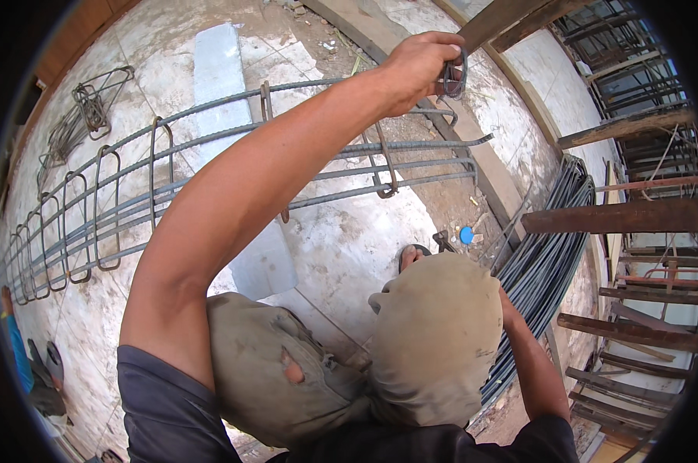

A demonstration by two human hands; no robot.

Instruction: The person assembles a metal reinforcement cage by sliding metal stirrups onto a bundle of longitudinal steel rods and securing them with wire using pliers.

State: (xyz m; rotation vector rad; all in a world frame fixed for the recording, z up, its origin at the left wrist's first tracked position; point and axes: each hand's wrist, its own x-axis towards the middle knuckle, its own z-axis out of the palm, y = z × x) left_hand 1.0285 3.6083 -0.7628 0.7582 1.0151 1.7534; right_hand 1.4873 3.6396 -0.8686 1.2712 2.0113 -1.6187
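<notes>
My left arm reaches across to the upper right, and my left hand (422, 68) is closed around a small looped coil of dark wire (455, 75). Below and left of it lies a long rebar cage (156, 166), its ribbed bars running through several bent rectangular stirrups (387, 162). The forearm crosses in front of part of the cage. At the lower right my right forearm (530, 351) goes down behind my bent knee, which hides my right hand.
A pale slab (218, 62) lies beneath the cage. Long dark rods (550, 247) are bundled on the right, beside wooden beams (611, 217). A blue round cap (465, 234) sits near my foot. Bent wire pieces (90, 108) lie at left; another person's blue sleeve (22, 351) shows far left.
</notes>
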